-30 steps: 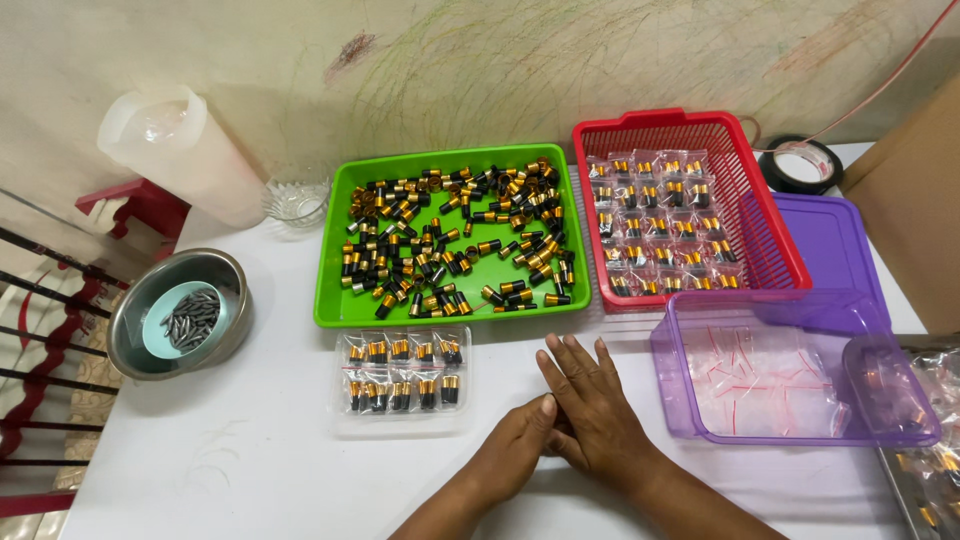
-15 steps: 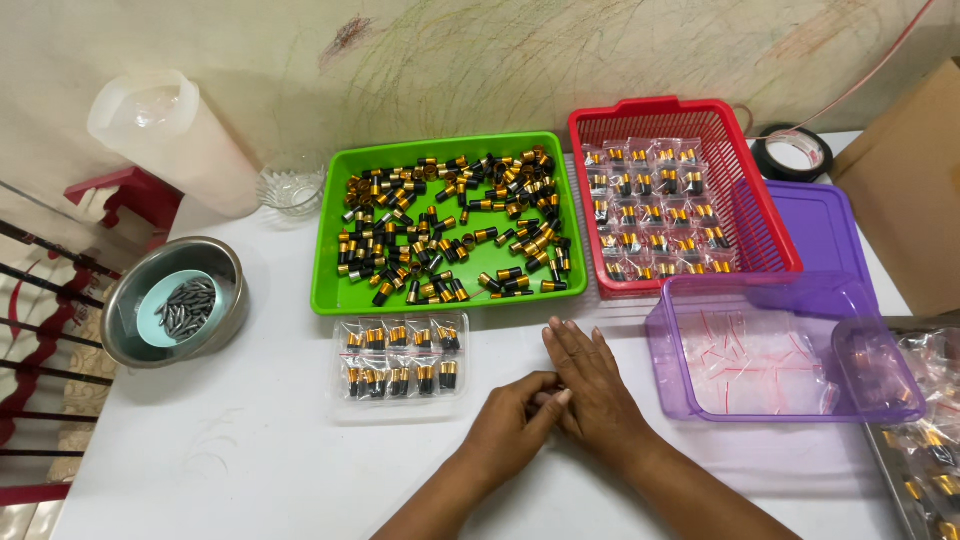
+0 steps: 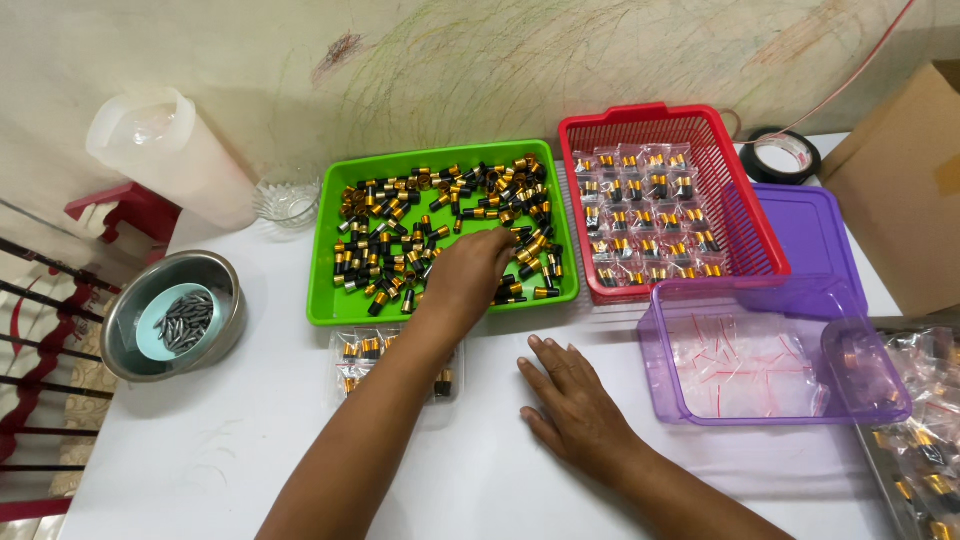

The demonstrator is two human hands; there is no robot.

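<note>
Small black-and-gold cylindrical parts [image 3: 400, 240] fill the green plastic tray [image 3: 330, 300]. The left hand [image 3: 468, 275] reaches among them, fingers curled; whether it grips one I cannot tell. The right hand [image 3: 572, 405] lies open, flat on the white surface [image 3: 200, 450] beside a clear purple plastic box [image 3: 760, 375].

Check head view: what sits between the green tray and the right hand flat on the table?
Mostly bare white table. Nothing lies between the green tray front rim and the right hand; the clear packet of small parts sits off to the side, under the left forearm.
</note>
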